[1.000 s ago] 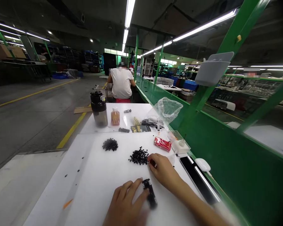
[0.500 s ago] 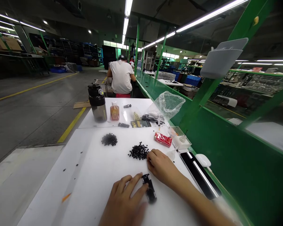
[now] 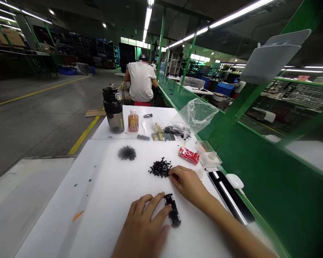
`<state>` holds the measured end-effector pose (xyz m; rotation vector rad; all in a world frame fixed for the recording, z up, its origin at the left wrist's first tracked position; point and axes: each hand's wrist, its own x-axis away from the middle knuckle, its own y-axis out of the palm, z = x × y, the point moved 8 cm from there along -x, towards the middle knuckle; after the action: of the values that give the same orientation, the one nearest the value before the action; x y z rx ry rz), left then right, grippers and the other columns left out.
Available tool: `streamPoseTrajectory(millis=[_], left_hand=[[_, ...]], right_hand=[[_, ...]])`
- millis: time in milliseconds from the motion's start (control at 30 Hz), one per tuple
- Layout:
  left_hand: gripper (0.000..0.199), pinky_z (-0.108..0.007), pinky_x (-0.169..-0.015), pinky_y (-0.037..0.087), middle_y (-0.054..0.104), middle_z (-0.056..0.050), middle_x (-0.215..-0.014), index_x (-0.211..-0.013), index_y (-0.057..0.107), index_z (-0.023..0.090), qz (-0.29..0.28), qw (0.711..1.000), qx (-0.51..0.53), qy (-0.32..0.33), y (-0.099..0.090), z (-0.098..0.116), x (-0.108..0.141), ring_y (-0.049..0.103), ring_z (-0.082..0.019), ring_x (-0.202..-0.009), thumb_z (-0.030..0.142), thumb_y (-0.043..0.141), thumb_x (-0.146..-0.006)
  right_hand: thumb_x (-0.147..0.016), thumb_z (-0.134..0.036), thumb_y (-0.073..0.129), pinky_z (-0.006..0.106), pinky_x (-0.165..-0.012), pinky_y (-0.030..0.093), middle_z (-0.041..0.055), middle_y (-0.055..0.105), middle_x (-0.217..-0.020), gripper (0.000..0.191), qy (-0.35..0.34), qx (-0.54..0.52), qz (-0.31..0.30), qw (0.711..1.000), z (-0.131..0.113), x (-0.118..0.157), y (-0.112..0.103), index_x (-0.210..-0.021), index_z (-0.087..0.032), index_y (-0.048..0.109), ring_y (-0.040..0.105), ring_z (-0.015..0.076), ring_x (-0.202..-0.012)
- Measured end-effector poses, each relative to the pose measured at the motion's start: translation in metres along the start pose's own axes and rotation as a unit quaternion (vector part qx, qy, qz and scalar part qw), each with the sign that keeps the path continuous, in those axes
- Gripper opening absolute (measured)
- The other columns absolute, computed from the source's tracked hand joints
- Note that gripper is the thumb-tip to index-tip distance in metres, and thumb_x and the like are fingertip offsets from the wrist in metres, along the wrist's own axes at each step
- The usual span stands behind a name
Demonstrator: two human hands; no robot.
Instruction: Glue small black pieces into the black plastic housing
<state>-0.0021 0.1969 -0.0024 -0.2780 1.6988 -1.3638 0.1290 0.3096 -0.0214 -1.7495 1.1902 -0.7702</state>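
Black plastic, long and narrow, the part (image 3: 174,214) lies on the white worktop (image 3: 107,190) toward its near edge, slightly askew. At its left side is the left hand (image 3: 145,224), index fingertip at the far end and thumb over the middle: a light grasp, probably to steady the part against the surface, with the other fingers spread loosely. Farther from the near edge, the right hand (image 3: 190,181) has its thumb and forefinger drawn together at the right rim of a loose pile of small black bits (image 3: 160,167); whether a bit is pinched there I cannot tell. That pile sits within easy reach of both hands, which seems to be why it is there. A second pile (image 3: 127,153) lies apart from it, nearer the worktop's left edge. Beyond the right hand is a red packet (image 3: 188,155), and along the right edge lies a dark glossy slab (image 3: 231,197), perhaps put aside to leave the middle for the hands. Toward the far left corner a tumbler (image 3: 114,116) and a drink bottle (image 3: 133,122) stand upright, well apart from the bits, likely so nothing spills among them.
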Motion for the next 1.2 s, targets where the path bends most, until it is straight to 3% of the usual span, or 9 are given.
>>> streamPoseTrajectory(millis=[400,533,633,767,867,967,1067,1200], left_hand=[[0.039,-0.040,-0.086,0.054,0.060,-0.002,-0.140,-0.126,0.066,0.024,-0.020,0.998,0.054,-0.036,-0.002,-0.004,0.002,0.051,-0.025,-0.112,0.021,0.062,-0.087],[0.037,-0.038,-0.088,0.051,0.059,0.002,-0.142,-0.124,0.067,0.026,-0.024,0.995,0.088,-0.051,-0.002,-0.005,0.001,0.051,-0.024,-0.114,0.020,0.060,-0.088],[0.035,-0.038,-0.093,0.047,0.058,0.008,-0.143,-0.124,0.066,0.030,-0.028,0.990,0.122,-0.064,-0.002,-0.004,0.001,0.052,-0.021,-0.117,0.022,0.056,-0.092],[0.040,-0.037,-0.101,0.039,0.053,0.008,-0.148,-0.135,0.059,0.031,-0.040,0.980,0.174,-0.088,0.000,-0.005,0.001,0.051,-0.018,-0.123,0.021,0.050,-0.097],[0.061,-0.034,-0.106,0.031,0.056,0.010,-0.144,-0.151,0.040,0.027,-0.060,0.968,0.226,-0.090,0.003,-0.002,0.001,0.046,-0.014,-0.128,0.005,0.041,-0.094],[0.076,-0.034,-0.106,0.027,0.065,0.011,-0.131,-0.157,0.025,0.025,-0.086,0.955,0.271,-0.087,0.008,0.001,0.001,0.044,-0.012,-0.131,-0.004,0.034,-0.088],[0.080,-0.034,-0.106,0.025,0.067,0.013,-0.127,-0.157,0.021,0.025,-0.115,0.944,0.296,-0.086,0.011,0.003,0.002,0.044,-0.012,-0.132,-0.006,0.034,-0.085],[0.079,-0.034,-0.107,0.026,0.066,0.012,-0.128,-0.155,0.022,0.027,-0.130,0.936,0.312,-0.098,0.011,0.001,0.002,0.044,-0.011,-0.134,-0.004,0.036,-0.085]], right_hand=[[-0.095,-0.015,0.051,0.031,-0.076,0.040,0.0088,0.064,-0.096,0.011,0.009,0.027,-0.039,0.999,-0.003,-0.006,-0.005,-0.094,-0.014,0.062,0.057,0.0190,-0.084],[-0.091,-0.019,0.056,0.028,-0.068,0.042,0.0022,0.063,-0.084,0.007,0.017,-0.020,-0.060,0.998,-0.005,0.029,-0.016,-0.085,-0.018,0.060,0.056,0.0150,-0.074],[-0.092,-0.020,0.056,0.024,-0.064,0.045,-0.0014,0.061,-0.081,0.007,0.007,-0.062,-0.081,0.995,-0.003,0.069,-0.009,-0.086,-0.021,0.059,0.057,0.0115,-0.070],[-0.100,-0.018,0.046,0.031,-0.070,0.049,0.0031,0.059,-0.093,0.011,-0.081,0.012,-0.003,0.997,-0.004,0.103,-0.001,-0.102,-0.021,0.056,0.058,0.0152,-0.079],[-0.102,-0.015,0.043,0.033,-0.069,0.051,0.0041,0.057,-0.097,0.012,-0.127,0.044,0.024,0.991,-0.008,0.111,0.000,-0.109,-0.021,0.051,0.057,0.0163,-0.081],[-0.103,-0.015,0.043,0.033,-0.070,0.052,0.0033,0.056,-0.098,0.011,-0.130,0.028,0.004,0.991,-0.017,0.112,-0.001,-0.110,-0.022,0.048,0.057,0.0157,-0.082],[-0.103,-0.014,0.042,0.031,-0.070,0.053,0.0035,0.056,-0.099,0.012,-0.138,0.009,-0.016,0.990,-0.032,0.118,0.003,-0.112,-0.022,0.047,0.059,0.0158,-0.083],[-0.098,-0.006,0.045,0.034,-0.065,0.054,0.0056,0.057,-0.093,0.020,-0.184,0.070,0.004,0.980,-0.050,0.128,0.015,-0.113,-0.018,0.047,0.059,0.0197,-0.076]])
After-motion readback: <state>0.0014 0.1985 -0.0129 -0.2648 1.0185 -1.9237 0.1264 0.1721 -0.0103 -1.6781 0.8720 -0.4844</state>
